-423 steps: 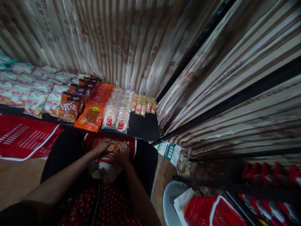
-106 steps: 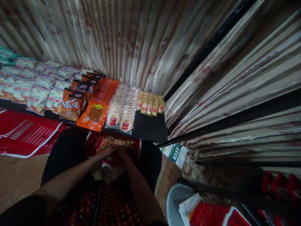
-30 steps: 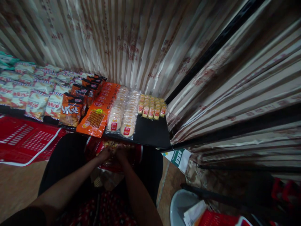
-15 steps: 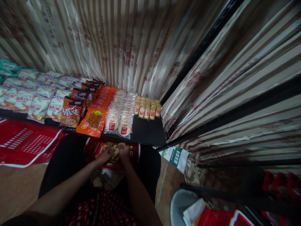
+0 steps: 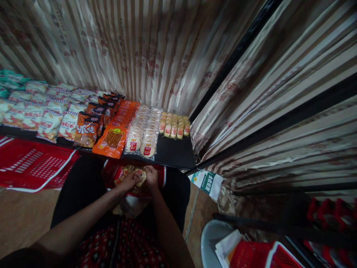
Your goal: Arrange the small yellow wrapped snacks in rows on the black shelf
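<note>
Over a red basket point(image 5: 161, 178) between my knees, both hands are closed about one small yellowish wrapped snack packet point(image 5: 142, 178). My left hand point(image 5: 131, 181) grips its left side and my right hand point(image 5: 151, 176) its right side. The fingers partly hide it. More small yellowish packets point(image 5: 126, 170) lie in the basket below. Just beyond, on a black shelf point(image 5: 175, 150), several rows of similar yellow packets point(image 5: 174, 128) stand at the right end. Beside them are clear-wrapped round crackers point(image 5: 147, 147) and an orange bag of sticks point(image 5: 113, 139).
Further left stand brown-orange snack bags point(image 5: 85, 130) and white bags point(image 5: 50, 123). A red basket point(image 5: 30, 163) is under the shelf at left. A striped curtain point(image 5: 156, 56) hangs behind black poles point(image 5: 237, 59). At lower right are a pale basin point(image 5: 208, 242) and another red basket point(image 5: 249, 255).
My hands have come together around a packet that now shows between them. The right hand has shifted slightly toward the right. The view has tilted a little.
</note>
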A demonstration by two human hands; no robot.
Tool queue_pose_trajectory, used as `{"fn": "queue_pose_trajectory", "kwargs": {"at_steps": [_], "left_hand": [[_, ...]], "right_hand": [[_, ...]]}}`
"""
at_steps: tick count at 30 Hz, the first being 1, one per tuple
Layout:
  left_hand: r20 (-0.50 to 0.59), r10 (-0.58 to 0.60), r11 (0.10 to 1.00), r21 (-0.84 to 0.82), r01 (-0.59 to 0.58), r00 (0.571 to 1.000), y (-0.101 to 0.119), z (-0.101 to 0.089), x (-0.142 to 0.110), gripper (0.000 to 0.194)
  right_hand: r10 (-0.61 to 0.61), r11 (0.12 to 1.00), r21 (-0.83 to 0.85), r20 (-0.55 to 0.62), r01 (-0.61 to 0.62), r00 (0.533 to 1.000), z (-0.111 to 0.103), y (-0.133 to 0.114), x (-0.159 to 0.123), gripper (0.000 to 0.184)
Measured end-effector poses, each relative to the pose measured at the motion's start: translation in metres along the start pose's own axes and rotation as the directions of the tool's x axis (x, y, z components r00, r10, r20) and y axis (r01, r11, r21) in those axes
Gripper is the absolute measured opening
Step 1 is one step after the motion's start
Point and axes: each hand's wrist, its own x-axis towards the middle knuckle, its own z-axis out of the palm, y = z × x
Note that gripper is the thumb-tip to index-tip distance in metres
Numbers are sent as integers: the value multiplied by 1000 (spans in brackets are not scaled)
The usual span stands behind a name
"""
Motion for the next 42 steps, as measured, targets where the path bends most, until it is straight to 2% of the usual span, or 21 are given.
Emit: {"fn": "queue_pose_trajectory", "kwargs": {"at_steps": [4, 11, 19, 25, 35, 42], "left_hand": [[-20, -4, 999, -35, 3, 1000, 4, 2, -3, 32], [13, 43, 985, -166, -40, 999, 12, 4, -5, 32], [-2, 103, 975, -200, -101, 995, 24, 6, -6, 36], [-8, 124, 969, -216, -122, 992, 39, 9, -7, 38], [-13, 173, 936, -308, -168, 985, 58, 12, -7, 38], [-69, 219, 950, -212, -229, 973, 78, 18, -3, 39]], "right_hand": [[9, 999, 42, 6, -9, 1000, -7, -7, -3, 20], [27, 979, 204, 3, -27, 1000, -22, -17, -12, 24], [93, 936, 340, 6, -89, 996, -36, -46, -31, 32], [81, 943, 328, -67, -54, 994, -45, -44, -35, 38], [79, 909, 416, -195, 10, 978, -53, -45, -32, 39], [93, 906, 423, -265, 29, 960, -55, -46, -27, 40]]}}
